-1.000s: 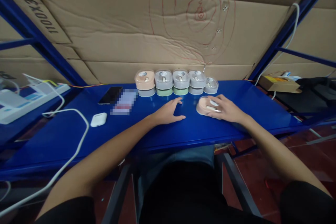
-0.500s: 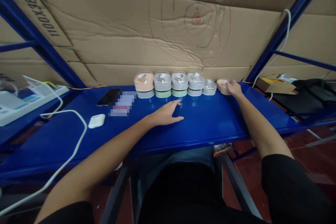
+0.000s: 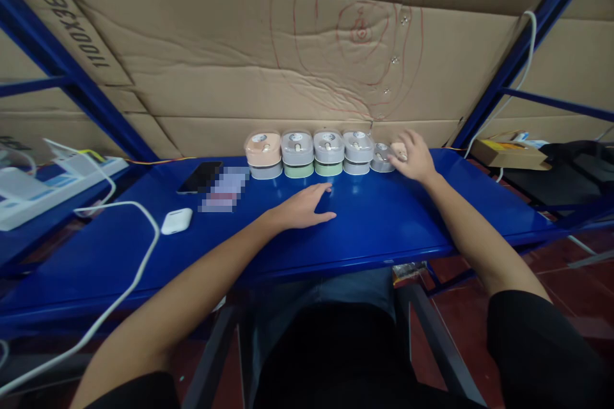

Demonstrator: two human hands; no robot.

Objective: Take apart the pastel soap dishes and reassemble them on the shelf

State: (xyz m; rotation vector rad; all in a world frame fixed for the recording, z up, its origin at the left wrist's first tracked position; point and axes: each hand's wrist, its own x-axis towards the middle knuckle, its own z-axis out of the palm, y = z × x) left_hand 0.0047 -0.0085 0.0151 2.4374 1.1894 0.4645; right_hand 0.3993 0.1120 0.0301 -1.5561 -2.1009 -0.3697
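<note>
My right hand (image 3: pixel 415 157) has its fingers around a small peach lidded box (image 3: pixel 398 151), which it partly hides. That box is close to a single grey lidded box (image 3: pixel 382 158) at the right end of a row; whether it touches or overlaps it I cannot tell. Left of these stand several two-high stacks of similar boxes: a peach box (image 3: pixel 263 148) on a grey one, grey boxes (image 3: pixel 297 149) on green ones (image 3: pixel 329 169), and grey on grey (image 3: pixel 357 148). My left hand (image 3: pixel 304 206) rests on the blue table in front of the stacks, empty, thumb and fingers apart.
On the blue table (image 3: pixel 355 236) to the left lie a black phone (image 3: pixel 200 177), a blurred-out rectangle and a white earbud case (image 3: pixel 177 221). A white cable (image 3: pixel 144 255) and power strip (image 3: pixel 62 185) are further left. Cardboard (image 3: pixel 215 45) stands behind; an open carton (image 3: pixel 508 156) is at right.
My right hand has moved left with the peach box, bringing it close to the single grey box. The left hand and the stacks have stayed in place.
</note>
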